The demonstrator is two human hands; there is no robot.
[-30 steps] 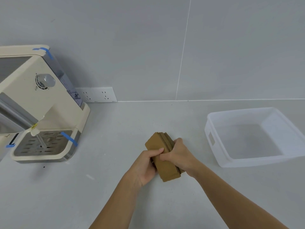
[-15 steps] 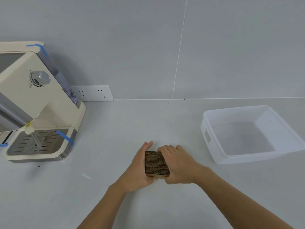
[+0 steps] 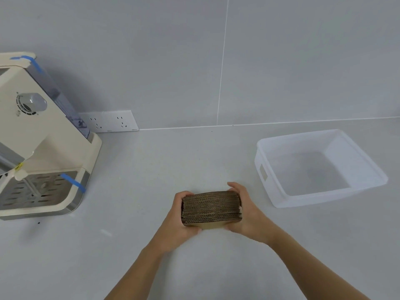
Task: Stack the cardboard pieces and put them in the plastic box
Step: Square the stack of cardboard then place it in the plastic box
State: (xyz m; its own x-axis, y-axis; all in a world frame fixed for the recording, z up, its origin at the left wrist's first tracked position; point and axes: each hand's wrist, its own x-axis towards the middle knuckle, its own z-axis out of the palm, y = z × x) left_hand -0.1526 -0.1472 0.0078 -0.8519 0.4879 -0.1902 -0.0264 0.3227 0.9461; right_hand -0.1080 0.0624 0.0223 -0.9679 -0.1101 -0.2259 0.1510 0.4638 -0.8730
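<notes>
A stack of brown corrugated cardboard pieces [image 3: 211, 210] sits pressed between both hands, its fluted edges facing the camera. The left hand [image 3: 176, 221] clamps the stack's left end, fingers curled over the top corner and thumb under the near edge; the right hand [image 3: 246, 210] clamps the right end in the same way, so each grip is closed on the cardboard. Whether the stack's underside touches the pale grey desk [image 3: 140, 169] or is held just above it cannot be told. To the right of the grip and a little farther back, apart from the right hand, stands the translucent white rectangular plastic box [image 3: 270, 187]. Well to the left of the grip stands a cream coffee machine with blue tape strips [image 3: 41, 148]; behind it, a white wall socket plate [image 3: 109, 121].
</notes>
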